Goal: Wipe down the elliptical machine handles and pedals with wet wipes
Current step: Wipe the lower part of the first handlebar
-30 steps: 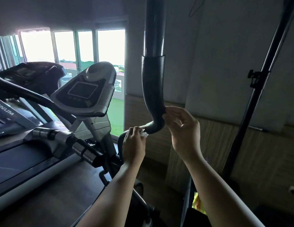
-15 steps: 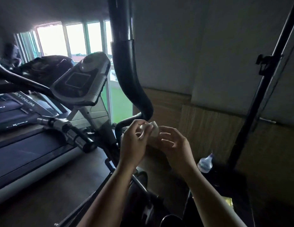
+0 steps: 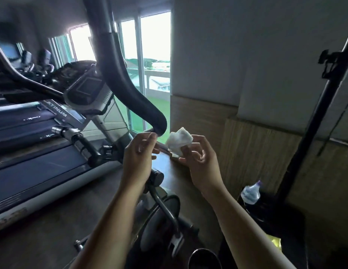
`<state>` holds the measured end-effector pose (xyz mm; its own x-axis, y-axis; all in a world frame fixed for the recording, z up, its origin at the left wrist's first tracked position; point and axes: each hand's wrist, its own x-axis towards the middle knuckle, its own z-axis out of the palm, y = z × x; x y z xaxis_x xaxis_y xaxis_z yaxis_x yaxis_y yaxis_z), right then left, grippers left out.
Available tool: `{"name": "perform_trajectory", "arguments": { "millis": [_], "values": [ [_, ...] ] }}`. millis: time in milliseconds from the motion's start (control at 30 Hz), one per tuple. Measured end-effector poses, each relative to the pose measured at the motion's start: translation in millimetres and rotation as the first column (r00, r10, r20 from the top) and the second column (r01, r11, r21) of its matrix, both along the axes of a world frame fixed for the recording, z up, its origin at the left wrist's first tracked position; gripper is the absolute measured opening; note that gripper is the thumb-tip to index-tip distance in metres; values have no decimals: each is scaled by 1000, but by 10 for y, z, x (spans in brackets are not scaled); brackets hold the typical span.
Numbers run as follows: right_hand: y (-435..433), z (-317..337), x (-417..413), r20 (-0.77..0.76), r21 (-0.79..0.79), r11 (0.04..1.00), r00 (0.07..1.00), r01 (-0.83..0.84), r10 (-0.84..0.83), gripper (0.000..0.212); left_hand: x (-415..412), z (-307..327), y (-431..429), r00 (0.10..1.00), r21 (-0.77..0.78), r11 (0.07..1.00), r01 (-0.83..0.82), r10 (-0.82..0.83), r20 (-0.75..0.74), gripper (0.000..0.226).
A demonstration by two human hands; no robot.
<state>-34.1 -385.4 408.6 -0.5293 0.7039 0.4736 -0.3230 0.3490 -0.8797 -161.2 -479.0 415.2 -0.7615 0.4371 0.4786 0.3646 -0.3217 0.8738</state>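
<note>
One view, head-worn. Crumpled white wipe [image 3: 179,141] now pinched in the fingers of the right hand [image 3: 200,164], centre of frame, just right of the handle [image 3: 118,78] at its lower bend and clear of it. Handed over from the left hand [image 3: 138,154], which is now loosely curled, holding nothing, just under the handle tip. Wiping paused, probably for refolding to a clean face before another pass.
</note>
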Motion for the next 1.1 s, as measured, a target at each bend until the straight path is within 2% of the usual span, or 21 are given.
{"name": "perform_trajectory", "arguments": {
  "millis": [133,300,500,633,767,867,1100],
  "values": [
    [72,124,-139,-4,-38,997,998,-67,67,30,-63,115,-85,996,26,996,-85,84,35,6],
    [162,317,-398,41,10,997,997,-71,71,27,-182,279,-106,990,41,990,-132,129,59,23],
    [280,272,-729,117,52,997,991,59,-65,22,-339,396,-127,994,-7,994,-105,105,-28,39],
    [330,228,-770,17,162,951,963,263,-269,28,-347,430,-88,993,14,998,-60,61,-97,42],
    [287,233,-767,-130,350,868,936,353,-329,27,-383,426,-30,989,28,997,-68,71,-128,37],
    [292,172,-772,-148,450,822,937,348,-316,32,-405,406,-21,985,32,997,-69,73,-155,42],
    [515,44,-724,-77,578,785,973,223,-219,35,-421,401,1,979,23,996,-88,91,-183,39]
  ]
}}
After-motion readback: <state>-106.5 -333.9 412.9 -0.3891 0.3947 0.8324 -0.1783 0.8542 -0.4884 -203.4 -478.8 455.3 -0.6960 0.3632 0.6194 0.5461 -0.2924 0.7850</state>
